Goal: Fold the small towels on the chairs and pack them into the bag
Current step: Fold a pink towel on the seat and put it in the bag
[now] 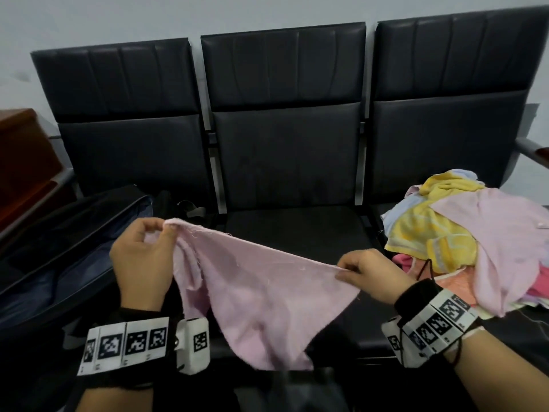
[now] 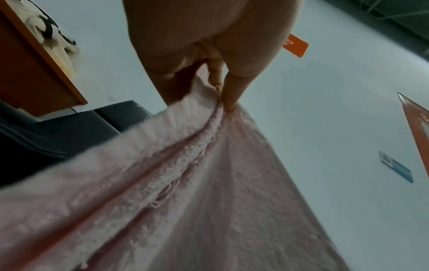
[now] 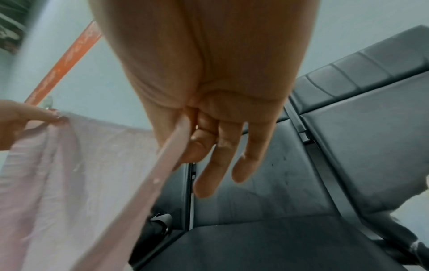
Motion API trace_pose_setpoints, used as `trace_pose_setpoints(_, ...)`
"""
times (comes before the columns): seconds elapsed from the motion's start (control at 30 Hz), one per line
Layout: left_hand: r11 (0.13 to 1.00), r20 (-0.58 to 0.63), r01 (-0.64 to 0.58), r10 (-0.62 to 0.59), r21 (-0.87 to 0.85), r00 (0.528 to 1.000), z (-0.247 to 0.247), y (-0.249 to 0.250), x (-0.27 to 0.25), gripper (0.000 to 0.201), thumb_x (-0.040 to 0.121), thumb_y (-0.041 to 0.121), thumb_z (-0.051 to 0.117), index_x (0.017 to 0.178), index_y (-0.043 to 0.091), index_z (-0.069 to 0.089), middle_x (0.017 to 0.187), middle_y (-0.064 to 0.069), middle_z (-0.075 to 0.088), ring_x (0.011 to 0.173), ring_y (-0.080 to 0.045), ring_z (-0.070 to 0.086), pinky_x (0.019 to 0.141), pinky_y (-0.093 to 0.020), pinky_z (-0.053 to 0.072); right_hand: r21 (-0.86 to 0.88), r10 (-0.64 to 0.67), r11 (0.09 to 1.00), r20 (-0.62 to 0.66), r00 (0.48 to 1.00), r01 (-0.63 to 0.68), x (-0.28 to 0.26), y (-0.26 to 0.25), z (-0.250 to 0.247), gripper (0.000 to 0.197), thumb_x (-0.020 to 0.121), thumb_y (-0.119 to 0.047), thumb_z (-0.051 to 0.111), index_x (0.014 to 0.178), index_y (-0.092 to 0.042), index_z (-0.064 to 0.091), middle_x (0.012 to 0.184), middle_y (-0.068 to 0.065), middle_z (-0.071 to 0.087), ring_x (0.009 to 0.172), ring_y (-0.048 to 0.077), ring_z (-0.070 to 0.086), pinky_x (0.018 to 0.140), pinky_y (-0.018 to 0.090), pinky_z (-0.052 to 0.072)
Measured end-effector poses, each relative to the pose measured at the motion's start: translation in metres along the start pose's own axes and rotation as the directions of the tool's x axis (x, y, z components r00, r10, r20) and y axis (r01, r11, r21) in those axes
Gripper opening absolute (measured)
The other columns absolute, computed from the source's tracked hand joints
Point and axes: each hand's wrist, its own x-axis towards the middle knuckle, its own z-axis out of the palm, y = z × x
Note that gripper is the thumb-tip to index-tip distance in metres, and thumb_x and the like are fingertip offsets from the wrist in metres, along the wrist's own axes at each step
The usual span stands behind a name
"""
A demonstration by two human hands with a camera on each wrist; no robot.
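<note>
A small pale pink towel (image 1: pixel 261 295) hangs spread in the air in front of the middle chair seat (image 1: pixel 297 230). My left hand (image 1: pixel 142 257) pinches its upper left corner, and my right hand (image 1: pixel 368 275) pinches the upper right corner between thumb and forefinger. The towel (image 2: pixel 185 183) fills the left wrist view below my left hand (image 2: pixel 209 64). In the right wrist view my right hand (image 3: pixel 209 110) grips the towel's edge (image 3: pixel 69 174), the other fingers (image 3: pixel 246 161) hanging straight. A dark open bag (image 1: pixel 59 254) lies on the left chair.
A heap of yellow, pink and light blue towels (image 1: pixel 463 239) covers the right chair seat. A brown wooden cabinet (image 1: pixel 20 162) stands at the far left. A metal armrest (image 1: pixel 531 148) juts out at the right. The chair backs rise against a pale wall.
</note>
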Motion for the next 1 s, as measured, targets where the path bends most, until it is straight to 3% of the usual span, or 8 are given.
trace_pose_setpoints(0.17, 0.999, -0.055, 0.032, -0.032, -0.002, 0.998, -0.001, 0.008, 0.003, 0.013, 0.086, 0.029, 0.069, 0.075, 0.03, 0.063, 0.074, 0.013, 0.064, 0.066, 0.003, 0.058, 0.068, -0.023, 0.049, 0.194, 0.108, 0.978, -0.133, 0.985, -0.081, -0.001, 0.0, -0.004, 0.019, 0.093, -0.021, 0.065, 0.076, -0.029, 0.06, 0.067, -0.004, 0.062, 0.057, 0.014, 0.061, 0.056, 0.027, 0.047)
trace_pose_setpoints(0.33, 0.999, -0.007, -0.038, 0.037, -0.018, 0.999, 0.018, 0.036, 0.006, 0.015, 0.087, 0.026, 0.068, 0.074, 0.028, 0.061, 0.072, 0.015, 0.063, 0.068, 0.009, 0.056, 0.068, -0.016, 0.041, 0.599, -0.034, 0.784, -0.221, 0.975, 0.163, -0.009, -0.045, -0.036, 0.022, 0.097, -0.013, 0.061, 0.11, -0.029, 0.066, 0.066, 0.009, 0.062, 0.055, 0.024, 0.062, 0.048, 0.03, 0.052)
trace_pose_setpoints(0.43, 0.992, 0.131, -0.108, 0.115, -0.061, 0.985, 0.041, 0.056, 0.0, 0.011, 0.082, 0.024, 0.072, 0.075, 0.027, 0.064, 0.075, 0.014, 0.065, 0.074, 0.005, 0.059, 0.072, -0.011, 0.042, 0.68, -0.117, 0.674, -0.287, 0.951, 0.288, -0.007, -0.076, -0.053, 0.02, 0.096, -0.012, 0.057, 0.104, -0.02, 0.074, 0.086, 0.023, 0.067, 0.061, 0.028, 0.064, 0.054, 0.033, 0.055)
trace_pose_setpoints(0.53, 0.993, 0.364, -0.104, 0.115, -0.05, 0.924, 0.059, 0.062, -0.013, 0.012, 0.08, 0.023, 0.074, 0.08, 0.03, 0.065, 0.084, 0.015, 0.068, 0.083, 0.005, 0.061, 0.075, -0.011, 0.043, 0.755, -0.176, 0.613, -0.158, 0.972, 0.234, -0.002, -0.089, -0.053, 0.035, 0.096, 0.006, 0.045, 0.115, -0.01, 0.071, 0.096, 0.017, 0.073, 0.083, 0.03, 0.071, 0.062, 0.035, 0.055)
trace_pose_setpoints(0.63, 0.991, 0.545, -0.124, 0.131, -0.051, 0.828, 0.065, 0.052, -0.029, 0.026, 0.089, 0.005, 0.061, 0.082, 0.03, 0.066, 0.09, 0.013, 0.07, 0.089, 0.004, 0.062, 0.079, -0.017, 0.047, 0.671, -0.193, 0.726, -0.014, 0.981, 0.152, 0.0, -0.09, -0.042, 0.04, 0.095, 0.011, 0.046, 0.12, -0.012, 0.066, 0.092, 0.011, 0.076, 0.09, 0.025, 0.074, 0.063, 0.027, 0.052)
trace_pose_setpoints(0.77, 0.986, 0.668, -0.12, 0.166, -0.114, 0.725, 0.064, 0.045, -0.047, 0.029, 0.091, 0.003, 0.059, 0.097, 0.031, 0.067, 0.096, 0.02, 0.069, 0.093, 0.003, 0.063, 0.079, -0.011, 0.046, 0.533, -0.162, 0.823, -0.111, 0.981, 0.196, 0.005, -0.093, -0.026, 0.016, 0.093, -0.006, 0.062, 0.094, -0.016, 0.075, 0.077, 0.004, 0.073, 0.069, 0.015, 0.07, 0.059, 0.019, 0.049)
trace_pose_setpoints(0.9, 0.982, 0.678, -0.065, 0.172, -0.18, 0.714, 0.061, 0.05, -0.052, 0.028, 0.087, 0.007, 0.068, 0.101, 0.031, 0.067, 0.099, 0.016, 0.07, 0.096, -0.005, 0.067, 0.085, -0.022, 0.054, 0.336, -0.199, 0.903, -0.223, 0.954, 0.267, 0.012, -0.101, -0.016, 0.008, 0.09, -0.018, 0.07, 0.088, -0.02, 0.077, 0.088, -0.004, 0.059, 0.081, 0.011, 0.06, 0.074, 0.026, 0.051)
trace_pose_setpoints(1.0, 0.976, 0.669, -0.031, 0.17, -0.215, 0.724, 0.058, 0.055, -0.053, 0.024, 0.085, 0.01, 0.073, 0.097, 0.029, 0.069, 0.096, 0.008, 0.073, 0.091, -0.01, 0.07, 0.081, -0.024, 0.057, 0.322, -0.249, 0.894, -0.221, 0.943, 0.312, 0.014, -0.108, -0.016, 0.009, 0.09, -0.022, 0.07, 0.087, -0.018, 0.077, 0.089, -0.008, 0.064, 0.085, 0.009, 0.063, 0.076, 0.027, 0.052)
